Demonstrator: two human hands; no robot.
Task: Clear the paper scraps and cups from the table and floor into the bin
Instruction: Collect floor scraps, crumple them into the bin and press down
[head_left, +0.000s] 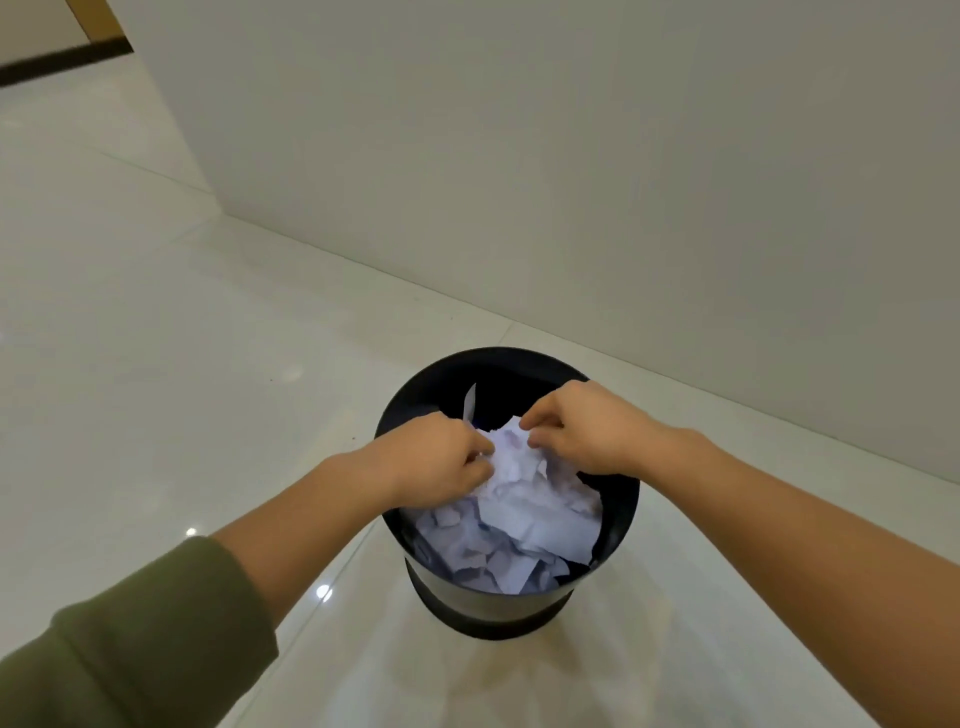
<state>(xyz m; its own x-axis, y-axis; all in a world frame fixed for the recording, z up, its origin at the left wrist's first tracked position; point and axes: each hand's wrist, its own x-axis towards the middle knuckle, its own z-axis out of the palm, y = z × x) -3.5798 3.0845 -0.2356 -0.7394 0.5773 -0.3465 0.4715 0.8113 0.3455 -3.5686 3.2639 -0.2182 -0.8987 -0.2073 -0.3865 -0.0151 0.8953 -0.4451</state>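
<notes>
Paper (530, 512) going into bin (483, 621), task prob. late-stage.
Bin stands on floor (156, 364) near wall (571, 156), heaped w/ white crumpled paper about up to its near rim. Both hands are over it, fingers curled: left hand (436, 460) & right hand (584, 431) each pinch the top wad at far side of heap, not yet let go. Judged: most of the load is in; this wad is left to drop or press down. Table is out of view, so can't tell what's left there. Count: 1 bin, 2 hands, 1 green sleeve (140, 639) (left arm), 1 strip (470, 402) upright by far rim. Scraps too crumpled to count; cups 0 seen, maybe buried.
</notes>
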